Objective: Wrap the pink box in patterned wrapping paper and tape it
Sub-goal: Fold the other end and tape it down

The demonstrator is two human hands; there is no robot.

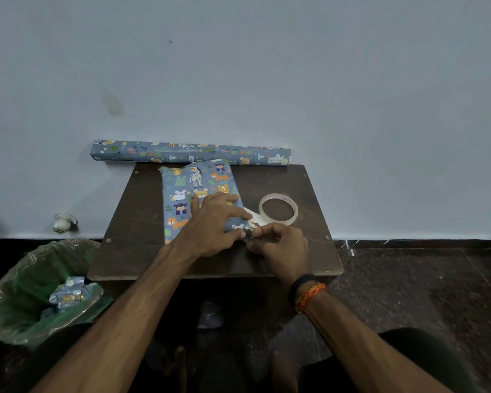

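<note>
The box (189,185) lies on the small dark table (142,222), covered in blue animal-patterned wrapping paper; no pink shows. My left hand (213,219) lies across its near end with fingers spread flat, pressing the paper down. My right hand (278,245) is at the box's near right corner, fingertips curled and pinching the paper flap there. A white underside of paper (255,218) sticks out between the hands. A roll of clear tape (278,208) lies flat on the table just right of the box.
A long roll of the same wrapping paper (190,153) lies along the wall at the table's back edge. A green-lined bin (40,290) with paper scraps stands on the floor at left. Dark stone floor spreads to the right.
</note>
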